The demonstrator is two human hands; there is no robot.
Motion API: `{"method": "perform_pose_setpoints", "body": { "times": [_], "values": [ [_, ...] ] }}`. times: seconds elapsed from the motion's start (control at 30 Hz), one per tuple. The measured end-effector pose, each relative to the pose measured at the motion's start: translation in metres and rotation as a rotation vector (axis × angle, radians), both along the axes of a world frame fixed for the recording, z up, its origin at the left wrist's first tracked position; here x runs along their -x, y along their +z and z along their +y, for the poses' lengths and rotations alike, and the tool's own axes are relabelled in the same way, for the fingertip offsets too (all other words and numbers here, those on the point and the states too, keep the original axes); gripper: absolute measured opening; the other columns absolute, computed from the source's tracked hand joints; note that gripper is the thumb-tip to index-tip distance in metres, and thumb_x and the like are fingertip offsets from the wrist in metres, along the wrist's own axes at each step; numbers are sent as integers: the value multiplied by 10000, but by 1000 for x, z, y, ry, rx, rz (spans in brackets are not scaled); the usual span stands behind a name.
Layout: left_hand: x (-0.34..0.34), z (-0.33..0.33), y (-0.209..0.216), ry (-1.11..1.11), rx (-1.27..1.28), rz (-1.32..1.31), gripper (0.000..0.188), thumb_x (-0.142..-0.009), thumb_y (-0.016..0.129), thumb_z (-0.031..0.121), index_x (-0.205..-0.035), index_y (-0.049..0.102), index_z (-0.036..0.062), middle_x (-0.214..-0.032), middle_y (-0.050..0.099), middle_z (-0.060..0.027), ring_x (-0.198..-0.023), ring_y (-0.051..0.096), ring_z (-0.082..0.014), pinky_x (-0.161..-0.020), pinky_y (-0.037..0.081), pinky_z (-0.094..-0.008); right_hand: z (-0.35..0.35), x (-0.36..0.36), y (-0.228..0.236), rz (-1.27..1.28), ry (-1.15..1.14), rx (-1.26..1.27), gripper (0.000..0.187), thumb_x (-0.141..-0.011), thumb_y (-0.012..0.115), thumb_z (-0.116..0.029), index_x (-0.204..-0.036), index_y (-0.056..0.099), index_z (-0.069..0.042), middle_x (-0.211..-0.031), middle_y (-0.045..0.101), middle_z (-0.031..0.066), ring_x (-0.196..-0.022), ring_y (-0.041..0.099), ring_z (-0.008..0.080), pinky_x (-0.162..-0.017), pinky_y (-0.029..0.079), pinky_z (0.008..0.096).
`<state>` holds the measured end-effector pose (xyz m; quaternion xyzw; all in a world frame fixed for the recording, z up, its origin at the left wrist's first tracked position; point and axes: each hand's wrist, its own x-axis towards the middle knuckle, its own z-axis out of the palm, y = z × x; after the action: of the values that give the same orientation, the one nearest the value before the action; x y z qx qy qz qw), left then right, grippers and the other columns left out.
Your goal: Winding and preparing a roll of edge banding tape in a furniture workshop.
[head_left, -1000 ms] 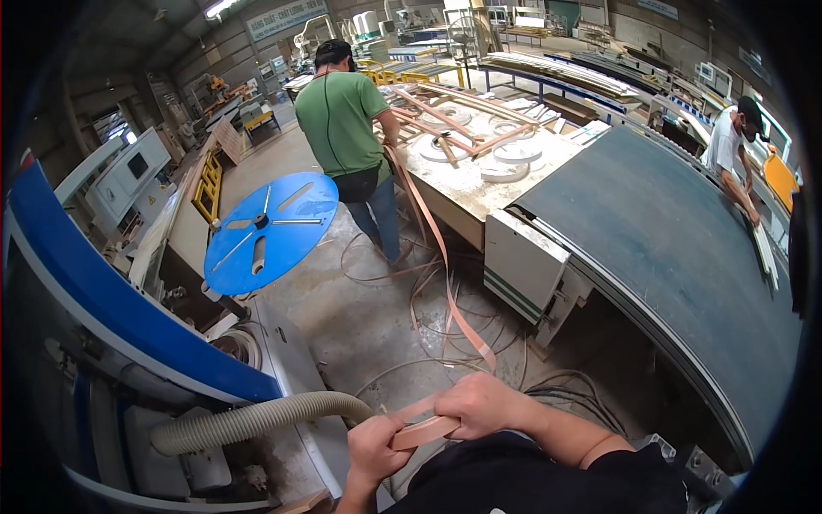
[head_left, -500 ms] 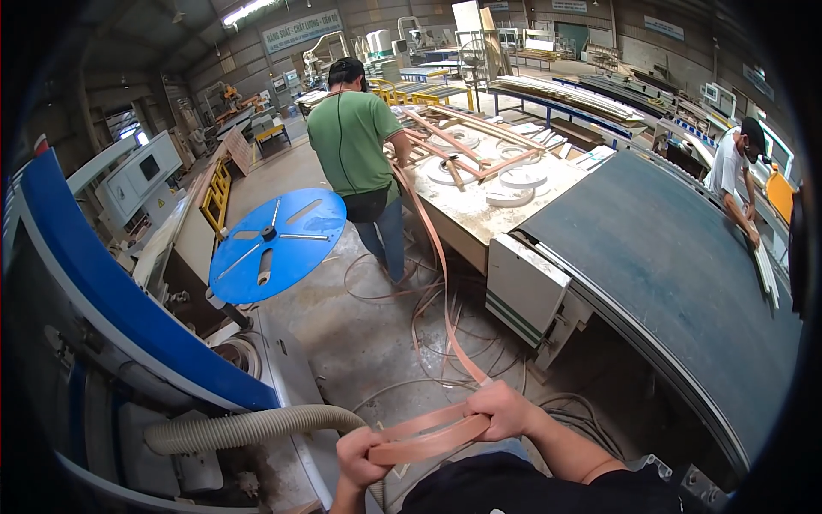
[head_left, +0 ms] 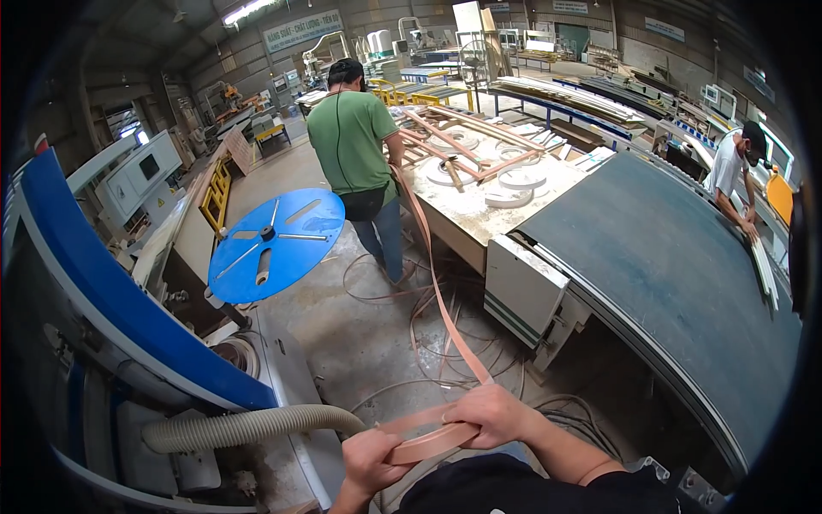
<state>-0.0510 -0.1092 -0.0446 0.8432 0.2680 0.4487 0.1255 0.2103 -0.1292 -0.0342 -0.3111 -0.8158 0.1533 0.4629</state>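
Note:
A loop of thin pinkish-brown edge banding (head_left: 435, 442) stretches between my two hands, low in the view. My left hand (head_left: 370, 459) is closed around the loop's left end. At the loop's right end, my right hand (head_left: 492, 416) grips the coiled layers. From my right hand a long strip of the same banding rises over the floor to a person in a green shirt (head_left: 355, 137). That person stands with their back to me, beside a wooden table (head_left: 458, 218); their hands are mostly hidden.
Left stand a blue round reel plate (head_left: 300, 224) and a machine with a ribbed hose (head_left: 248, 428). Loose strips (head_left: 445, 343) lie on the floor. A dark conveyor belt (head_left: 651, 231) runs along the right, where another person (head_left: 732, 171) handles white strips.
My hands have drawn slightly closer together, and the loop between them has become narrower. The long strip has shifted a little.

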Motion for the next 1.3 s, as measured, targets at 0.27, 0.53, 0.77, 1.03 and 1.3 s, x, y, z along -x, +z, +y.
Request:
{"method": "perform_pose_setpoints", "body": {
  "times": [0.27, 0.53, 0.77, 1.03, 1.3],
  "values": [
    [7, 15, -7, -65, 159, -104, 392, -627, 934, 224, -900, 712, 52, -698, 635, -84, -625, 634, -275, -574, 493, -336, 4, -14, -11, -28, -67, 37, 207, -627, 771, -63, -805, 667, -86, -701, 626, 75, -628, 620, 313, -576, 490, 390],
    [-3, 0, 33, -141, 171, 259, 364, -765, 829, 266, -1075, 721, 108, -791, 684, -67, -701, 679, -266, -631, 543, -373, 8, 4, -8, -219, -13, -41, 217, -642, 770, -120, -830, 668, -82, -734, 648, 60, -675, 643, 301, -612, 525, 386],
    [26, 3, 28, -245, 238, 218, 355, -742, 847, 215, -1061, 748, 96, -755, 676, -72, -703, 685, -260, -649, 544, -363, 0, -9, -11, -143, 137, 101, 298, -727, 762, -175, -991, 666, -72, -827, 676, 92, -772, 670, 325, -686, 544, 417],
    [9, -12, 24, -129, 266, 375, 468, -708, 862, 235, -1123, 706, 83, -865, 708, -114, -788, 694, -323, -726, 556, -398, -7, 8, -8, -370, 125, 162, 340, -754, 770, -208, -1052, 684, -70, -866, 694, 95, -814, 677, 332, -718, 545, 421],
    [35, 11, -1, -237, 147, 140, 233, -653, 805, 178, -858, 731, 95, -621, 592, -77, -539, 600, -289, -517, 457, -386, 19, -4, -4, -125, 95, 62, 214, -672, 783, -168, -824, 654, -89, -701, 613, 76, -656, 628, 328, -584, 496, 422]
  ]
}}
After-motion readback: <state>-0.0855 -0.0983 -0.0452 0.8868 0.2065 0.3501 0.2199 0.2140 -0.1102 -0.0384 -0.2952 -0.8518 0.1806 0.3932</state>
